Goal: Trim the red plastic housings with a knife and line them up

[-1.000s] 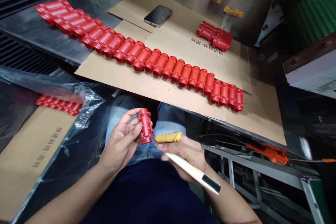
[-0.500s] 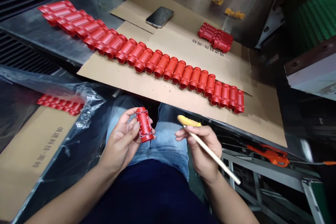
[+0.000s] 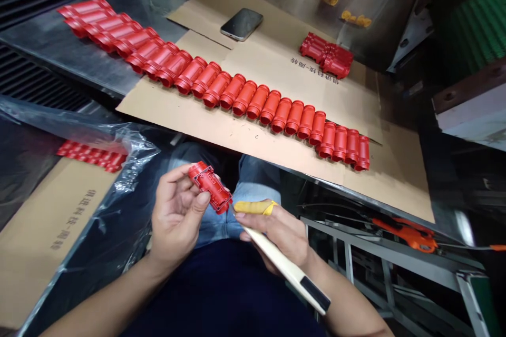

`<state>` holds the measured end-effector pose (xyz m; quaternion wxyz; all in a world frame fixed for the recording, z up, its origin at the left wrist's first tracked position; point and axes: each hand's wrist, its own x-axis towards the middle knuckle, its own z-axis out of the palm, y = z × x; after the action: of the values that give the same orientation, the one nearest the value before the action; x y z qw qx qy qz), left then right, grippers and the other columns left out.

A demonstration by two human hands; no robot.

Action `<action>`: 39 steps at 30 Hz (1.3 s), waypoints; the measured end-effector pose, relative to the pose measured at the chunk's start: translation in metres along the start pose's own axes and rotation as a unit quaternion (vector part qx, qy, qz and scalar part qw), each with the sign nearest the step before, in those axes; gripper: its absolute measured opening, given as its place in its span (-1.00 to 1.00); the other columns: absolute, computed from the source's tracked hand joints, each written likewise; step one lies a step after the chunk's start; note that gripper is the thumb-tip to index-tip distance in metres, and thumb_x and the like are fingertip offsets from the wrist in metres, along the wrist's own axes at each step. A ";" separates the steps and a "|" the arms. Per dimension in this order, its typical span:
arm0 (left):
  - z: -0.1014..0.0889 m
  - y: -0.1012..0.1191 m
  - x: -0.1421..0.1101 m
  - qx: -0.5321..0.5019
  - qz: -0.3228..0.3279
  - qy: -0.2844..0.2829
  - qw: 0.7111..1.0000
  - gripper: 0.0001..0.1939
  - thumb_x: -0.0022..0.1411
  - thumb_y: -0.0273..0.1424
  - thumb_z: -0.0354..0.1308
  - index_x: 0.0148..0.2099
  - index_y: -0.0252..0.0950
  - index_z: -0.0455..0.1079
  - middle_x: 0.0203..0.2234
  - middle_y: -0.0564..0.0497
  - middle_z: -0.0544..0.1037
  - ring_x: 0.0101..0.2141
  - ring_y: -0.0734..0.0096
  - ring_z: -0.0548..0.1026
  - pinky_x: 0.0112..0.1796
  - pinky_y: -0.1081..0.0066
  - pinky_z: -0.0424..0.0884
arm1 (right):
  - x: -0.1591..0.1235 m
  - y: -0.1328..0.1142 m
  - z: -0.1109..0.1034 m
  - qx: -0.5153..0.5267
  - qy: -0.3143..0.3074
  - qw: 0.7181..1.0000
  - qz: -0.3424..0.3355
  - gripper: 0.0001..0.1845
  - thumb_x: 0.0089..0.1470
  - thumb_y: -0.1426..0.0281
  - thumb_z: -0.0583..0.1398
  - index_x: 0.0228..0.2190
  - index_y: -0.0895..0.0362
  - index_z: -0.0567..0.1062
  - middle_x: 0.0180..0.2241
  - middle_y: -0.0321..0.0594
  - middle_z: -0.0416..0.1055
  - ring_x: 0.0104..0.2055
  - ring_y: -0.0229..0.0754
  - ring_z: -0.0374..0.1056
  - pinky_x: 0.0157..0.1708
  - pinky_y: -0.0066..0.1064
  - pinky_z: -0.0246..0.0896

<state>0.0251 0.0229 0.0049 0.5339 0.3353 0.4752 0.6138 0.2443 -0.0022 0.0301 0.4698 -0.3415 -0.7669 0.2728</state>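
My left hand (image 3: 177,210) grips a red plastic cylindrical part (image 3: 211,187) between thumb and fingers. The part lies tilted, its lower end to the right, with a cut-out, dark-edged side facing up. In my right hand (image 3: 276,231) is a slim cream-handled knife (image 3: 280,263) with a black patch near its rear end. A yellow finger cot (image 3: 253,207) covers the index finger, which points along the tool. The tool's front tip is at the lower right end of the red part; the blade is mostly hidden, and I cannot tell whether it touches.
A long row of red cylindrical parts (image 3: 259,101) lies on cardboard (image 3: 245,134) across the bench. Behind it are a phone (image 3: 242,24) and a red cluster (image 3: 326,55). More red parts (image 3: 90,155) lie by plastic film at left. An orange-handled tool (image 3: 411,234) is at right.
My right hand has moved left, bringing the knife to the red part and turning its flat handle into view. My left hand has tilted the part, its top to the left.
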 end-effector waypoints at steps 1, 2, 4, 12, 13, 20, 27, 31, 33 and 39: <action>0.000 -0.001 -0.001 0.005 0.009 0.003 1.000 -0.49 0.30 -0.36 0.62 0.23 -0.05 0.58 0.00 -0.02 0.72 0.02 0.07 0.71 -0.03 0.26 0.68 | -0.001 0.000 0.001 -0.003 0.003 1.000 -0.003 -0.52 0.49 0.52 0.31 0.36 0.15 0.55 0.09 0.08 0.70 0.08 0.00 0.72 0.05 -0.22 0.78; -0.001 -0.001 -0.001 0.012 0.018 0.002 1.000 -0.49 0.31 -0.37 0.61 0.23 -0.04 0.57 0.01 -0.02 0.72 0.03 0.08 0.70 -0.02 0.26 0.68 | -0.001 0.000 0.001 -0.006 0.005 1.000 -0.003 -0.51 0.49 0.53 0.31 0.36 0.14 0.55 0.09 0.07 0.70 0.07 0.00 0.72 0.04 -0.21 0.78; -0.001 -0.001 -0.003 0.025 0.038 -0.005 0.999 -0.49 0.33 -0.39 0.59 0.24 -0.01 0.56 0.04 0.00 0.70 0.04 0.10 0.69 0.02 0.25 0.67 | -0.002 -0.001 0.002 -0.011 0.010 1.000 0.003 -0.49 0.48 0.53 0.32 0.37 0.11 0.54 0.08 0.05 0.71 0.05 0.00 0.72 0.03 -0.19 0.78; 0.003 0.002 -0.010 0.047 0.063 0.013 0.997 -0.51 0.35 -0.47 0.56 0.23 -0.02 0.56 0.08 0.06 0.69 -0.03 0.21 0.69 0.01 0.33 0.61 | 0.002 -0.006 0.006 -0.102 -0.060 0.993 -0.031 -0.59 0.45 0.59 0.31 0.26 0.33 0.52 -0.11 0.13 0.71 -0.05 0.09 0.72 0.00 -0.11 0.77; 0.003 0.001 -0.009 0.045 0.059 0.015 0.997 -0.52 0.36 -0.46 0.55 0.23 -0.03 0.56 0.07 0.05 0.70 -0.04 0.24 0.69 0.00 0.35 0.61 | 0.001 -0.006 0.008 -0.121 -0.059 0.990 -0.043 -0.59 0.45 0.59 0.30 0.27 0.33 0.52 -0.10 0.16 0.71 -0.06 0.10 0.71 -0.03 -0.10 0.77; 0.001 -0.008 0.003 -0.052 0.021 -0.029 0.998 -0.57 0.42 -0.38 0.51 0.24 -0.10 0.48 -0.08 0.00 0.74 -0.23 0.21 0.78 -0.11 0.17 0.78 | -0.007 0.000 0.007 0.067 0.253 0.949 0.177 -0.78 0.57 0.36 0.27 0.16 -0.01 0.62 -0.09 -0.13 0.74 -0.13 -0.09 0.75 -0.08 -0.20 0.77; 0.002 -0.006 -0.001 -0.063 -0.006 -0.082 0.995 -0.66 0.48 -0.46 0.45 0.19 -0.11 0.50 -0.02 -0.04 0.79 -0.18 0.18 0.83 -0.07 0.17 0.79 | -0.003 0.002 0.006 0.012 0.138 0.984 0.113 -0.73 0.51 0.38 0.33 0.17 0.03 0.68 0.12 0.04 0.71 0.12 0.06 0.69 0.12 -0.03 0.71; -0.001 -0.006 -0.007 -0.001 0.029 -0.111 0.993 -0.68 0.43 -0.51 0.49 0.13 -0.15 0.55 -0.01 -0.06 0.80 -0.05 0.22 0.81 -0.01 0.34 0.74 | 0.008 0.008 0.019 -0.001 0.104 0.995 0.010 -0.67 0.52 0.43 0.29 0.23 0.11 0.63 0.07 0.08 0.71 0.12 0.05 0.68 0.12 -0.05 0.71; -0.002 -0.006 -0.009 0.019 0.044 -0.115 0.992 -0.67 0.40 -0.51 0.52 0.11 -0.16 0.57 -0.03 -0.05 0.80 -0.06 0.23 0.80 -0.04 0.37 0.73 | 0.012 0.012 0.025 -0.003 0.106 0.994 -0.021 -0.67 0.51 0.46 0.30 0.23 0.16 0.63 0.06 0.10 0.71 0.12 0.05 0.69 0.13 -0.07 0.71; 0.000 -0.004 -0.009 0.030 0.055 -0.118 0.991 -0.67 0.36 -0.48 0.56 0.09 -0.16 0.60 -0.12 -0.02 0.78 -0.20 0.34 0.77 -0.20 0.49 0.69 | 0.013 0.014 0.031 -0.017 0.111 0.993 -0.036 -0.62 0.43 0.52 0.32 0.22 0.20 0.62 0.05 0.08 0.72 0.08 0.09 0.71 0.08 -0.08 0.75</action>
<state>0.0281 0.0135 0.0017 0.5419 0.4466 0.4078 0.5836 0.2154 0.0137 0.0137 0.5555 -0.3497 -0.7264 0.2036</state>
